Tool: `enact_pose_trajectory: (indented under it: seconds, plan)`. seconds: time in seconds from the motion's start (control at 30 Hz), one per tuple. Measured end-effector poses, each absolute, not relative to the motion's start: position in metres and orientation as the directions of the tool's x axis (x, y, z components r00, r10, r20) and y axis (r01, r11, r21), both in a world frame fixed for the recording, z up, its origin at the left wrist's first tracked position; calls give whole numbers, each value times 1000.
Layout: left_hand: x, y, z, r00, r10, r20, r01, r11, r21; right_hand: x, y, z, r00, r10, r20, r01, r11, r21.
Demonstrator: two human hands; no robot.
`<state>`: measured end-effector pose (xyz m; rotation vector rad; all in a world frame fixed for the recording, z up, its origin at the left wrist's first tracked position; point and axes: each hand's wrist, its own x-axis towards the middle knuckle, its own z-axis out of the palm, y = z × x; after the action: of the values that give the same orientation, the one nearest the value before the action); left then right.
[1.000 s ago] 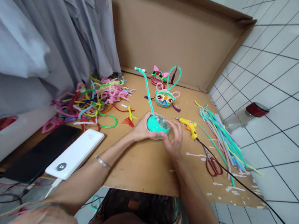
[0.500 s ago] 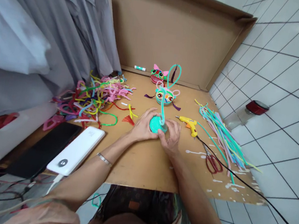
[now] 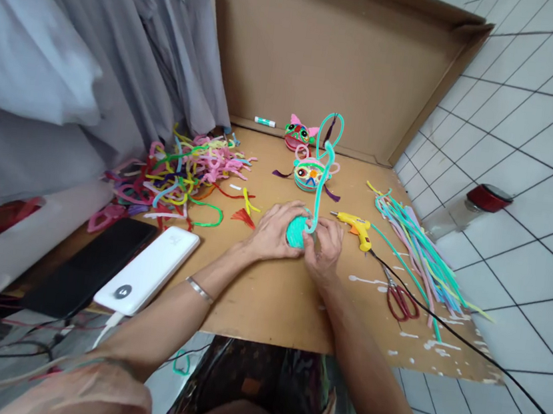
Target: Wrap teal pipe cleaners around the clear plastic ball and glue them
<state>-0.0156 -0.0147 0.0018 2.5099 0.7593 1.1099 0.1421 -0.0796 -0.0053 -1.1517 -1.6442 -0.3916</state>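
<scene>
Both hands' [image 3: 276, 232] grip around fuzzy teal ball [image 3: 296, 232]

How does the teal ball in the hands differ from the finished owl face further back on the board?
The teal ball is one plain colour; the owl face has many colours and eyes. The ball is gripped by the left hand and right hand; the owl face lies untouched. Both look made of fuzzy craft wire.

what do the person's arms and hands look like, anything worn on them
Both forearms are bare, with no sleeves reaching them and no gloves. The left wrist carries a thin silver bangle. The left hand and right hand show no rings that can be made out, and the right wrist has nothing on it. Nails are too small to judge.
</scene>
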Motion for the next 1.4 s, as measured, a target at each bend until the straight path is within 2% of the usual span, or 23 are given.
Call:
enact_pose_trajectory:
  seconds: [0.2, 0.53, 0.8, 1.03, 1.13, 1.23, 1.4]
  plan:
    - [-15, -17, 3, 558, 559, 613, 348, -828, 439, 142, -78, -6, 18, 456, 890, 849, 464, -254]
    - [-15, -14, 0, 559, 511, 653, 302, -859, 414, 141, -77, -4, 84, 499, 862, 824, 452, -342]
    - [-16, -15, 0, 568, 513, 644, 308, -858, 412, 140, -75, 10, 178, 515, 838, 715, 518, -469]
    - [-13, -14, 2, 566, 536, 626, 325, -843, 428, 139, -59, 22, 230, 613, 755, 596, 525, -608]
    - [-12, -15, 3, 543, 582, 605, 342, -812, 474, 141, -50, 25, 209, 635, 744, 543, 558, -628]
    - [-11, -16, 7, 489, 659, 571, 341, -748, 570, 145, -49, 24, 236, 655, 718, 505, 548, -666]
    - [-12, -15, 12, 359, 837, 413, 334, -528, 781, 168, -57, 19, 377, 609, 698, 575, 437, -692]
